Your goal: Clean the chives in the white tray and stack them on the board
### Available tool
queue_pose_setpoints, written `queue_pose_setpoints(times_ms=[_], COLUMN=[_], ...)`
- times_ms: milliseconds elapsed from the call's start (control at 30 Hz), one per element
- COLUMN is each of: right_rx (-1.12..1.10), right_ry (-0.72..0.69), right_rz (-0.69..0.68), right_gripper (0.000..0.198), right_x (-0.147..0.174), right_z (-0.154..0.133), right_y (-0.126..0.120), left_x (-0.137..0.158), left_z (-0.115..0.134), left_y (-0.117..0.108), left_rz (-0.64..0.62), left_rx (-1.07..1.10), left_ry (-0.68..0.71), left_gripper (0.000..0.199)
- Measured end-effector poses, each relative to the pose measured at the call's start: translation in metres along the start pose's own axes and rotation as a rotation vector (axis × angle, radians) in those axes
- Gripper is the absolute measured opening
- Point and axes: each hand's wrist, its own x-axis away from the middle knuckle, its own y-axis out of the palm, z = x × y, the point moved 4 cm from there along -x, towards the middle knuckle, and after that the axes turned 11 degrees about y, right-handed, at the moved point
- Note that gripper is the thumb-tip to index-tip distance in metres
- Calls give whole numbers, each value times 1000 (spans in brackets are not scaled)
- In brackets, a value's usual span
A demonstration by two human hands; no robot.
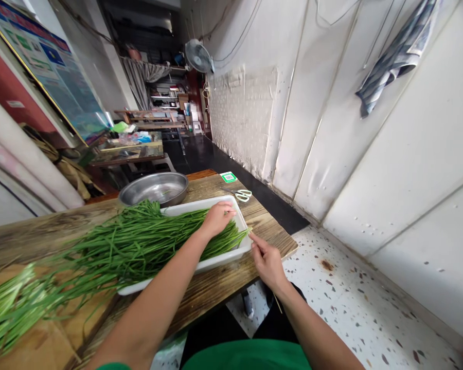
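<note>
Long green garlic chives (150,246) lie in a heap in a white tray (219,262), their leaves hanging over its left end. Above the stem ends, my left hand (218,218) is closed, thumb and fingertips together; what is between them is too small to make out. At the tray's right corner, my right hand (268,262) pinches the pale ends of some garlic chives. A thin yellowish stalk (278,303) shows below that hand.
A steel basin (154,187) stands behind the tray, scissors (242,195) and a green QR-code card (228,177) near the table's far right corner. More chives (7,313) lie on a wooden board (42,344) at left. A white wall (332,154) runs along the right.
</note>
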Motion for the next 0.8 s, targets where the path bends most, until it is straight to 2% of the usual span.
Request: queue_pose_setpoints(times_ms=[100,167,400,667,800], right_rx=[13,36,45,79,93], right_ry=[2,9,3,2,0], right_rz=[-2,-6,-37,-45,-43], right_gripper=[33,33,33,34,34], right_x=[1,1,1,-4,-6], right_z=[0,1,-1,1,-1], right_y=[0,0,-2,-2,-1], left_x=[2,3,3,5,4], left_z=[-9,-12,-16,-25,-28], left_y=[7,9,11,13,15], left_rz=[-80,-103,-88,-78,-108], left_rx=[77,105,98,162,195], left_ry=[-102,-115,-174,-197,-139], left_gripper=[18,14,18,30,32])
